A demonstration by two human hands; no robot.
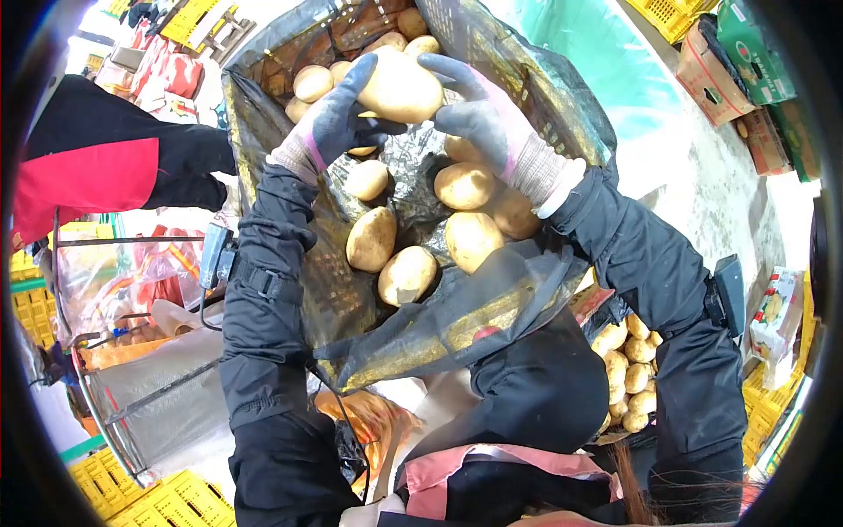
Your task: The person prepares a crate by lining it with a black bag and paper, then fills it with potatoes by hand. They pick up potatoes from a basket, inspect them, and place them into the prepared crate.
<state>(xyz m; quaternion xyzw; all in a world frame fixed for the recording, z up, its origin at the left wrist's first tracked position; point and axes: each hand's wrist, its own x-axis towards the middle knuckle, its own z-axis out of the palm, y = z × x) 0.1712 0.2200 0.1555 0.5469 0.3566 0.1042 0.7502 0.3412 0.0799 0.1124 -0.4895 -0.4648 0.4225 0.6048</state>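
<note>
A large, pale potato [401, 85] is held up between my two gloved hands, above a crate [562, 105] lined with dark plastic. My left hand [338, 119] grips its left end, the index finger along the top and the other fingers curled underneath. At its right end my right hand [487, 119] closes in with finger and thumb. Below, several loose potatoes [464, 186] lie on the black liner [351, 294]. More potatoes [313, 83] sit at the crate's far end, partly hidden behind the held one.
Another container of potatoes [634, 373] stands low by my right arm. To the left are a wire-framed cart [158, 404] and a person in dark and red clothing [97, 167]. Cardboard boxes [716, 75] are stacked at the upper right; yellow crates [180, 501] sit at the lower left.
</note>
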